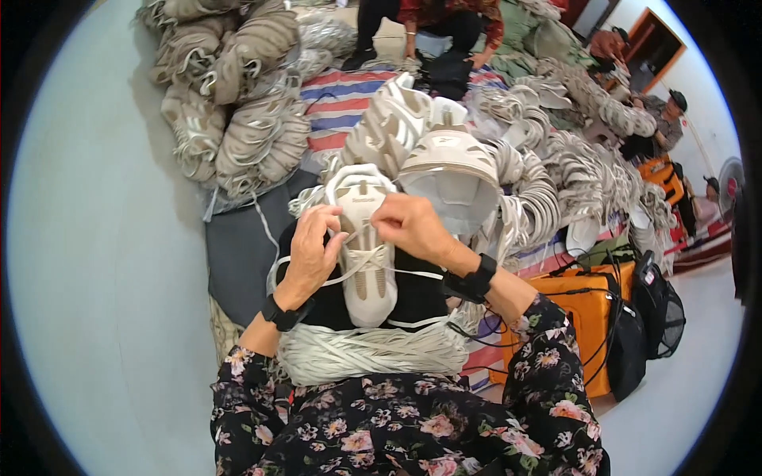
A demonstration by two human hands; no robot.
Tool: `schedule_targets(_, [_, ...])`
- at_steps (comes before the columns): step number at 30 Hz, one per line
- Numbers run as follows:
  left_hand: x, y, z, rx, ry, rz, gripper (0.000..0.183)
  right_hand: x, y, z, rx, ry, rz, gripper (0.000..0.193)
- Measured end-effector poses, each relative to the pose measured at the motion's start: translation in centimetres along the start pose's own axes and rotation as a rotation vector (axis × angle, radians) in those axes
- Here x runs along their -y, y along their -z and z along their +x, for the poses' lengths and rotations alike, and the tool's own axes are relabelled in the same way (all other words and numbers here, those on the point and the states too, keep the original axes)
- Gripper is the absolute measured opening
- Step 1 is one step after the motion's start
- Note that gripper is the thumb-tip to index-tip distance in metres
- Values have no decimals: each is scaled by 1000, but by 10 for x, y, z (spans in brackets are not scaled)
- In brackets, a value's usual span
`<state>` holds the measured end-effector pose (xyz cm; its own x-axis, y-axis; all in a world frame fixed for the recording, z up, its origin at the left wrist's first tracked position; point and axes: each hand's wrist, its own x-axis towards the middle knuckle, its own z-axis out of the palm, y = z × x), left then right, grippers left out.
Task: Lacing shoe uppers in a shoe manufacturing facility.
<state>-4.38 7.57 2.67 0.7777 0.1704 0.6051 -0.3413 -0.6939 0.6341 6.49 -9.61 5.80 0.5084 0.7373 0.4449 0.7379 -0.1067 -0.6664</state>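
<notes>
A beige and white sneaker upper (pixel 371 300) lies in front of me, its toe toward my body. White shoelace (pixel 368 259) crosses its lower eyelets, and loose ends run out to both sides. At the upper's left edge my left hand (pixel 314 247) is closed, fingers curled and thumb near the index finger; what they grip is hidden. Over the tongue, my right hand (pixel 414 227) pinches a piece of the shoelace. A thick bundle of white laces (pixel 373 353) rests across my lap. Just beyond stand another beige upper (pixel 451 151) and more uppers (pixel 389 119).
Stacked uppers (pixel 258 151) lie at the left beside a pale wall (pixel 103 238); long rows of uppers (pixel 587 174) fill the right. Orange bags (pixel 567 313) and a black bag (pixel 660 309) stand at right. A person (pixel 452 24) sits opposite; others work farther back.
</notes>
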Motion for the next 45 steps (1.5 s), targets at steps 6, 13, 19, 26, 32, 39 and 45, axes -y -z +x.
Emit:
schedule_targets(6, [0,-26,23,335,-103,-139,9,-20,24,-15,43,-333,296,11])
schedule_targets(13, [-7,-38,23,344,-150,124,19,-46,23,-23,272,58,-127,47])
schedule_targets(19, [-12,-52,23,379,-259,279,17,-53,12,-24,238,59,-142,39])
schedule_targets(26, [-15,-57,24,455,-342,437,15,-49,18,-23,227,101,-147,38])
schedule_targets(32, [-22,-35,20,326,-307,483,13,-42,10,-26,252,-58,-22,33])
schedule_targets(39, [-20,-19,14,199,81,144,9,-40,-21,-40,50,-195,180,17])
schedule_targets(45, [-21,-21,12,167,9,72,6,-40,-28,-42,-12,-203,132,12])
